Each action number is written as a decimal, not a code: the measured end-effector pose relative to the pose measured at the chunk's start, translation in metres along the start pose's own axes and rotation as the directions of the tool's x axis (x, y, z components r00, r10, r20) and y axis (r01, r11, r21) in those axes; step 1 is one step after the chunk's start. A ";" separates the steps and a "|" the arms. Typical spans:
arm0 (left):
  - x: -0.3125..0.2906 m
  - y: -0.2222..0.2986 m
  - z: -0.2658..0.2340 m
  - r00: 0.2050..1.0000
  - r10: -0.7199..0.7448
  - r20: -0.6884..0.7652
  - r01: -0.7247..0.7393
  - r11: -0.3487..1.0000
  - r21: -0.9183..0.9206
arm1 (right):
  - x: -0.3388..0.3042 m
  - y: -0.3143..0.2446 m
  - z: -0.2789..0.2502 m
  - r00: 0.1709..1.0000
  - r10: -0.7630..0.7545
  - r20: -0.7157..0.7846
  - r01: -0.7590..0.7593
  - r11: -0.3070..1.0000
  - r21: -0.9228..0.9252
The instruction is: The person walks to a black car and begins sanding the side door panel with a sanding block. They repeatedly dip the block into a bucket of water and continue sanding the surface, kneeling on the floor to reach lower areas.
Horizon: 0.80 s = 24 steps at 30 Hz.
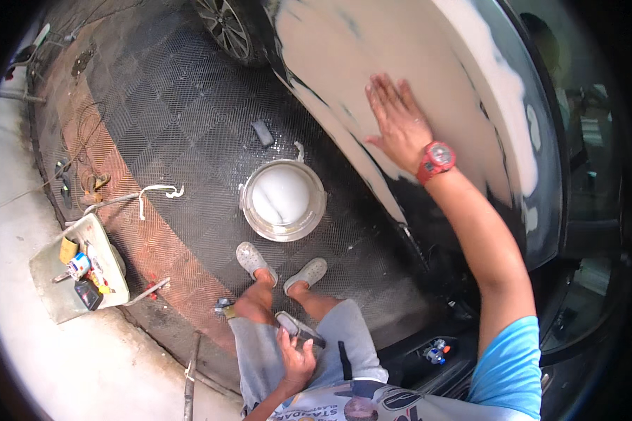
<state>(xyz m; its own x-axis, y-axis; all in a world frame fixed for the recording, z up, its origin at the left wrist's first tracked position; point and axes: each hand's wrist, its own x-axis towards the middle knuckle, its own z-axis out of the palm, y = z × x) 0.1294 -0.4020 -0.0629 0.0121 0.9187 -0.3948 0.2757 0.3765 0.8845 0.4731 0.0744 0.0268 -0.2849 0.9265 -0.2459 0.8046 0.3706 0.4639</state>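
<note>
My right hand (400, 126) lies flat on a car door panel (344, 63) coated in beige body filler. Its fingers are stretched out and it holds nothing; a red watch (437, 157) is on that wrist. White patches and dark bare spots border the filler. Down in front of my shorts, my left hand (296, 361) is closed around a grey sanding block (298, 328). A bucket (318, 210) of whitish, cloudy water stands on the floor ahead of my feet.
Beyond the bucket lies a small grey block (262, 133) on the dark ribbed floor mat (168, 91). To the left are a tray (109, 235) of bottles and tools and a tangled cable (84, 137). The car's wheel (225, 28) is at the top.
</note>
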 end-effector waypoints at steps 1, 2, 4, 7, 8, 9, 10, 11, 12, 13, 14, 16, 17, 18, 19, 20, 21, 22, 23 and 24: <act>-0.003 -0.001 0.008 1.000 0.007 -0.010 -0.007 1.000 0.007 | -0.011 0.009 -0.004 0.997 0.017 -0.072 -0.015 1.000 0.026; 0.000 -0.006 0.015 1.000 -0.018 0.017 0.018 1.000 0.015 | -0.020 0.017 -0.005 0.988 0.039 -0.146 -0.032 0.998 0.048; 0.014 -0.013 0.031 0.999 -0.047 0.002 0.047 0.999 -0.016 | -0.036 0.023 0.001 0.967 0.100 -0.234 -0.076 0.991 0.112; 0.062 -0.014 0.052 0.993 -0.110 -0.035 0.106 0.989 -0.104 | -0.050 0.008 0.026 0.943 0.164 -0.288 -0.102 0.970 0.220; 0.085 -0.014 0.057 0.992 -0.120 -0.049 0.112 0.983 -0.148 | -0.052 -0.004 0.037 0.944 0.176 -0.280 -0.103 0.961 0.258; 0.110 -0.016 0.062 0.990 -0.129 -0.061 0.115 0.975 -0.192 | -0.053 -0.017 0.049 0.943 0.190 -0.274 -0.106 0.950 0.295; 0.137 -0.017 0.065 0.989 -0.111 -0.099 0.103 0.991 -0.080 | -0.051 -0.032 0.065 0.943 0.188 -0.276 -0.074 0.923 0.378; 0.168 -0.024 0.069 0.991 -0.085 -0.104 0.081 0.996 -0.045 | -0.049 -0.052 0.082 0.956 0.185 -0.226 -0.061 0.882 0.467; 0.199 -0.032 0.072 0.993 -0.059 -0.100 0.058 0.998 -0.014 | -0.048 -0.073 0.102 0.961 0.170 -0.220 -0.032 0.854 0.520; 0.229 -0.042 0.074 0.994 -0.033 -0.103 0.035 0.999 0.019 | -0.046 -0.097 0.127 0.963 0.150 -0.222 0.004 0.820 0.573; 0.262 -0.057 0.074 0.992 -0.120 -0.042 0.120 0.993 0.004 | -0.044 -0.121 0.153 0.975 0.143 -0.171 0.001 0.764 0.645; 0.325 -0.084 0.080 0.962 -0.266 0.068 0.266 0.964 0.000 | -0.037 -0.176 0.216 0.986 0.151 -0.071 -0.039 0.624 0.780; 0.360 -0.110 0.084 0.942 -0.297 0.156 0.288 0.955 0.076 | -0.035 -0.200 0.247 0.984 0.177 -0.016 -0.084 0.541 0.837; 0.394 -0.133 0.088 0.894 -0.379 0.239 0.348 0.923 0.164 | -0.032 -0.226 0.276 0.972 0.204 0.118 -0.198 0.437 0.877; 0.425 -0.155 0.097 0.829 -0.466 0.309 0.400 0.881 0.254 | -0.029 -0.251 0.305 0.945 0.209 0.250 -0.309 0.327 0.893; 0.450 -0.177 0.107 0.821 -0.484 0.304 0.370 0.855 0.363 | -0.026 -0.272 0.331 0.927 0.265 0.264 -0.325 0.221 0.920; 0.477 -0.197 0.120 0.813 -0.500 0.298 0.330 0.818 0.470 | -0.024 -0.290 0.356 0.903 0.322 0.283 -0.333 0.110 0.937; 0.497 -0.212 0.123 0.818 -0.514 0.260 0.310 0.773 0.553 | -0.014 -0.304 0.368 0.894 0.351 0.278 -0.301 0.010 0.954; 0.514 -0.229 0.123 0.821 -0.527 0.222 0.309 0.735 0.603 | -0.005 -0.312 0.372 0.895 0.380 0.233 -0.262 0.026 0.965; 0.527 -0.242 0.128 0.819 -0.539 0.198 0.296 0.692 0.659 | -0.001 -0.317 0.374 0.885 0.420 0.201 -0.238 0.037 0.970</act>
<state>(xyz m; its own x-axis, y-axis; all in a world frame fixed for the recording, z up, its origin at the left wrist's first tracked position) 0.1920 -0.0239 -0.5167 0.0519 0.5253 -0.8493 0.8276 0.4533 0.3309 0.4128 -0.0688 -0.4383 0.1908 0.9623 -0.1939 0.6034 -0.2708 -0.7501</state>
